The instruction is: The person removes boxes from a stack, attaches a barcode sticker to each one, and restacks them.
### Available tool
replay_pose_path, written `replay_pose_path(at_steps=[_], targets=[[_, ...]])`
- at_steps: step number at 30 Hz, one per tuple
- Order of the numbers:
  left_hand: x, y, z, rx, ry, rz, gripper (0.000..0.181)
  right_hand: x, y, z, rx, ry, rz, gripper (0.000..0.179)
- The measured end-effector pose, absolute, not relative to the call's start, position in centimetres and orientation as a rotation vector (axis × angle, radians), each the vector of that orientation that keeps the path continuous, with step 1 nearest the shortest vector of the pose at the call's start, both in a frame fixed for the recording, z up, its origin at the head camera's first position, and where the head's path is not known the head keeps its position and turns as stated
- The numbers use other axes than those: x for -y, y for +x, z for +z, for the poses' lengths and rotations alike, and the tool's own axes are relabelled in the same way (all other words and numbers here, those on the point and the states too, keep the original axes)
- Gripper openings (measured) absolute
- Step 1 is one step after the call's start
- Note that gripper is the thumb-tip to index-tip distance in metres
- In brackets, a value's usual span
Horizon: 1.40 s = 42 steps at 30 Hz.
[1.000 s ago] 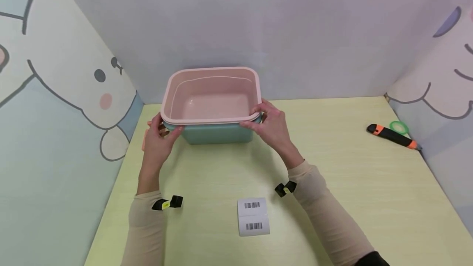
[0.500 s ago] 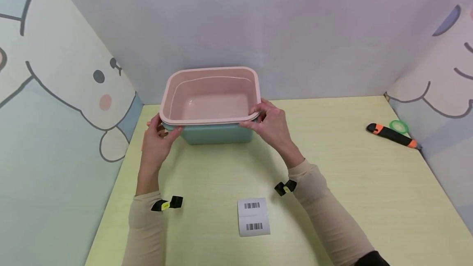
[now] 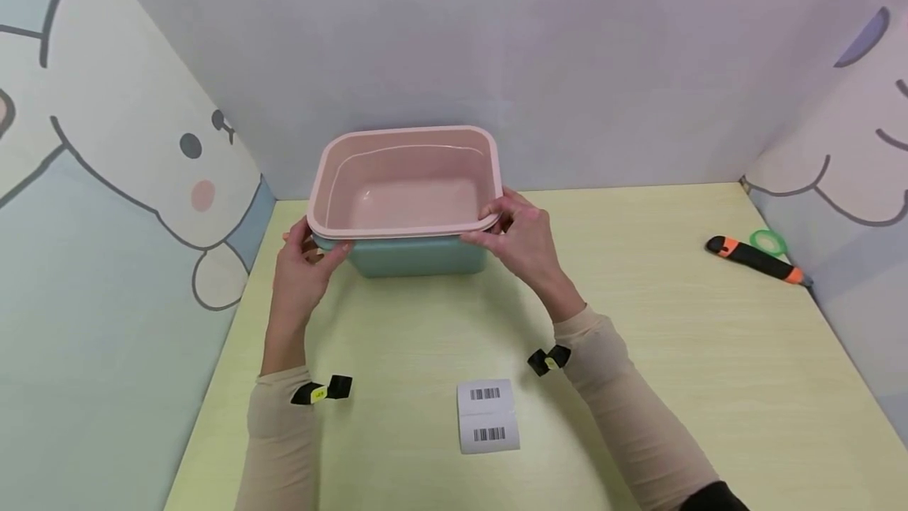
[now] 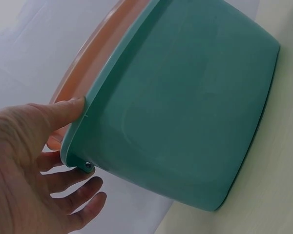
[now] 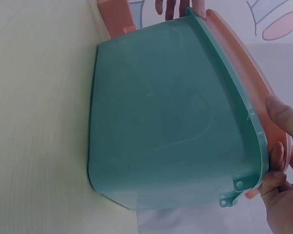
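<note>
A pink storage bin (image 3: 404, 180) sits nested in a teal storage bin (image 3: 418, 257) against the back wall, its rim standing above the teal rim. At the front left corner, my left hand (image 3: 301, 266) grips the teal rim, thumb in front and fingers around the side. In the left wrist view, the left thumb (image 4: 71, 112) presses on the teal rim near a small holed tab. My right hand (image 3: 525, 243) holds the pink bin at the front right corner. The right wrist view shows the right thumb (image 5: 283, 114) against the pink side, other fingers curled at the corner. The pink bin's underside is hidden inside the teal one.
A white sheet with two barcodes (image 3: 488, 416) lies at the front of the table (image 3: 638, 385). At right, a black and orange utility knife (image 3: 755, 259) lies beside a green tape roll (image 3: 768, 242). An orange block-like object (image 5: 117, 17) stands left of the bins.
</note>
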<state>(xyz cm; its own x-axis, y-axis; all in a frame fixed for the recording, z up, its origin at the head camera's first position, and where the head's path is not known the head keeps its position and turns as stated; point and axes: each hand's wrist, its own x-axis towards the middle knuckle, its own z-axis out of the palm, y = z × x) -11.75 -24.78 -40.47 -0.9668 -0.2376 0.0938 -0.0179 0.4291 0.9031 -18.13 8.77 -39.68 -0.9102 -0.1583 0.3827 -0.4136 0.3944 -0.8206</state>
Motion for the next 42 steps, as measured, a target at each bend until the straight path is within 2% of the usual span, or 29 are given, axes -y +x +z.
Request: replay_pose_path(at_steps=[10, 42], targets=[[24.6, -11.9, -40.3, 2.457, 0.229, -1.542, 0.073, -8.7, -18.3, -37.9, 2.37, 0.551, 1.489, 0.036], [24.7, -11.6, -40.0, 2.509, 0.273, -1.584, 0.081, -9.1, -17.9, -36.0, 2.297, 0.481, 1.558, 0.033]])
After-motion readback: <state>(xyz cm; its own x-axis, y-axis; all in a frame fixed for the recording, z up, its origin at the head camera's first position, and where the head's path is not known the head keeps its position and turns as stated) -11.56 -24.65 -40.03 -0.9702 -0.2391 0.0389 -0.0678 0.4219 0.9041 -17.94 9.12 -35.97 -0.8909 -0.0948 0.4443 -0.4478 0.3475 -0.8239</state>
